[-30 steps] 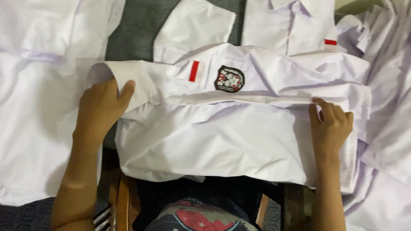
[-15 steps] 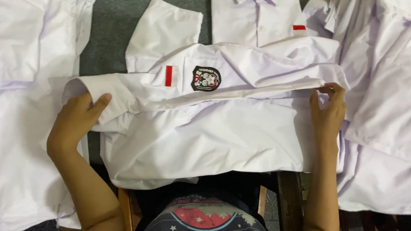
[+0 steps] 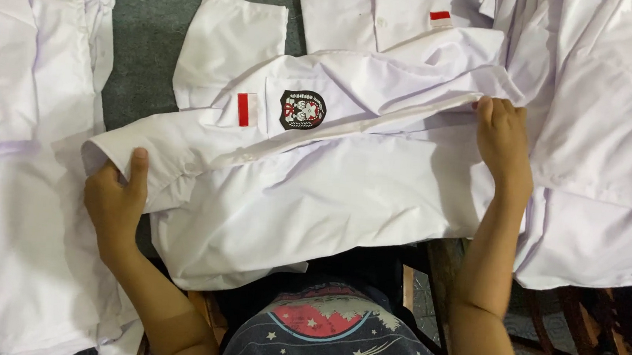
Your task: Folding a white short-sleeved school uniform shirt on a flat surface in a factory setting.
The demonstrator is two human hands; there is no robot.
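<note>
White school shirt (image 3: 346,180) lies across the tabletop's near edge, badge (image 3: 303,110) up. Left hand (image 3: 115,203) pinches its folded end, thumb on top; right hand (image 3: 503,136) grips the fold's other end. Best done with the fold taut and both ends level.

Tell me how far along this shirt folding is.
Done: white shirts lie stacked at left. In hand: the left hand grips the collar end of the badge shirt, and the right hand presses its other edge. Left: loose shirts at right look unfolded.
</note>
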